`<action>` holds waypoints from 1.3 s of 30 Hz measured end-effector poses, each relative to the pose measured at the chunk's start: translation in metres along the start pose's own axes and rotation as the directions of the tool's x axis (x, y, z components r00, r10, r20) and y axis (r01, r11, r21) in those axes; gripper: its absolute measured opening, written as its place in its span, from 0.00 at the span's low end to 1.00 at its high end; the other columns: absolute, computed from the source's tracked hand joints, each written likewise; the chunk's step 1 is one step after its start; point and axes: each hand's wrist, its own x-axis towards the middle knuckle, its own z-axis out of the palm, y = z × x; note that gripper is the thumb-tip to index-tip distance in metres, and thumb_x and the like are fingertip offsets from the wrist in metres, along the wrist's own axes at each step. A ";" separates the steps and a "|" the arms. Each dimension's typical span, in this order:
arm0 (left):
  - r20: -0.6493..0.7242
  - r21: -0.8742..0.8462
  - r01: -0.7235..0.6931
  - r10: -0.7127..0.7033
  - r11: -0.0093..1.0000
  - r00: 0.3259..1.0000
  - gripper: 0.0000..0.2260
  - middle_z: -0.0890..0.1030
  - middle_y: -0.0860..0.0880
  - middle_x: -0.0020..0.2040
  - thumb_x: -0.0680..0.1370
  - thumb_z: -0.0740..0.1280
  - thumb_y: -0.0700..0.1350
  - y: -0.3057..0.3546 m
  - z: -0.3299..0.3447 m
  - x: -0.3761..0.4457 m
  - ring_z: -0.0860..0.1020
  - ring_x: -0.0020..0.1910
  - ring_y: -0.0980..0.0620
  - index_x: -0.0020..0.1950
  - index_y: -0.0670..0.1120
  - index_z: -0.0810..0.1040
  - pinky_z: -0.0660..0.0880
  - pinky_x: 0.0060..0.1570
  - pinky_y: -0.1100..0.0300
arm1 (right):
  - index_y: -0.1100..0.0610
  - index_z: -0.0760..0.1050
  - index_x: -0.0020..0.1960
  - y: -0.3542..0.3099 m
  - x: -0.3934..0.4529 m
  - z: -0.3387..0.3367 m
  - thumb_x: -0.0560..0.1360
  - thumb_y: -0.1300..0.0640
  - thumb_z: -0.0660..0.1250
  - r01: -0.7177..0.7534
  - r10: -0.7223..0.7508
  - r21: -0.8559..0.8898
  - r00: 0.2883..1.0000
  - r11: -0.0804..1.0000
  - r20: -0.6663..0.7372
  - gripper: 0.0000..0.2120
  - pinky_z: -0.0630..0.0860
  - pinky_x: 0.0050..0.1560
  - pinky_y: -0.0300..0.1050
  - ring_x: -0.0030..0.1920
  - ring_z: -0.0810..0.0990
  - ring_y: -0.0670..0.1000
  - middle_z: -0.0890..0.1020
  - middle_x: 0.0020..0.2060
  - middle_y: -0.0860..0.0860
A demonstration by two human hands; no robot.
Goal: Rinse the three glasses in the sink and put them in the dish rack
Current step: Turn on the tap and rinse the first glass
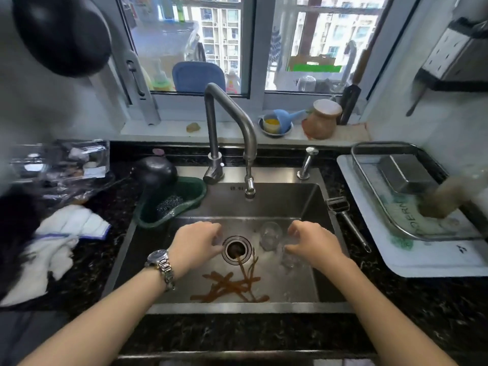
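Reaching into the sink (311, 204): left hand (196, 240) curled beside the drain (237, 250), grasp unclear; right hand (313, 240) gripping a glass (290, 257), another glass (270, 235) alongside.

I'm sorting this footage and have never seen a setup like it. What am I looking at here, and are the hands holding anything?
There is no machine: one camera worn on a person's head looks down at their own arms over a steel sink. The left hand, with a wristwatch, and the right hand reach in with curled fingers; neither plainly grips anything yet. Clear glasses sit in the basin beside the drain, near brown scraps. The faucet shows no running water. The dish rack waits on the right.
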 end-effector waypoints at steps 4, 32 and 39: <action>-0.061 -0.036 0.127 -0.129 0.991 0.990 0.13 0.81 0.55 0.54 0.76 0.65 0.55 0.011 -0.004 -0.050 0.78 0.55 0.54 0.58 0.53 0.77 0.70 0.47 0.61 | 0.52 0.74 0.59 -0.014 -0.009 0.007 0.73 0.46 0.67 0.160 -0.162 -0.057 0.986 0.985 -0.031 0.17 0.73 0.51 0.46 0.55 0.78 0.53 0.80 0.55 0.50; -0.202 -0.208 0.721 -0.750 0.661 0.629 0.16 0.78 0.53 0.61 0.76 0.64 0.54 -0.184 -0.003 -0.375 0.74 0.62 0.51 0.63 0.53 0.75 0.71 0.55 0.56 | 0.52 0.74 0.58 -0.400 -0.099 0.154 0.75 0.50 0.65 0.810 -0.792 -0.134 0.586 0.570 0.173 0.13 0.66 0.44 0.44 0.57 0.76 0.54 0.77 0.53 0.49; -0.203 -0.348 0.766 -0.841 0.540 0.501 0.34 0.71 0.52 0.67 0.70 0.71 0.60 -0.244 0.027 -0.403 0.69 0.66 0.49 0.72 0.51 0.65 0.68 0.64 0.55 | 0.51 0.74 0.62 -0.448 -0.105 0.190 0.76 0.49 0.64 0.797 -0.762 -0.073 0.597 0.600 0.251 0.15 0.71 0.48 0.45 0.58 0.77 0.54 0.77 0.57 0.49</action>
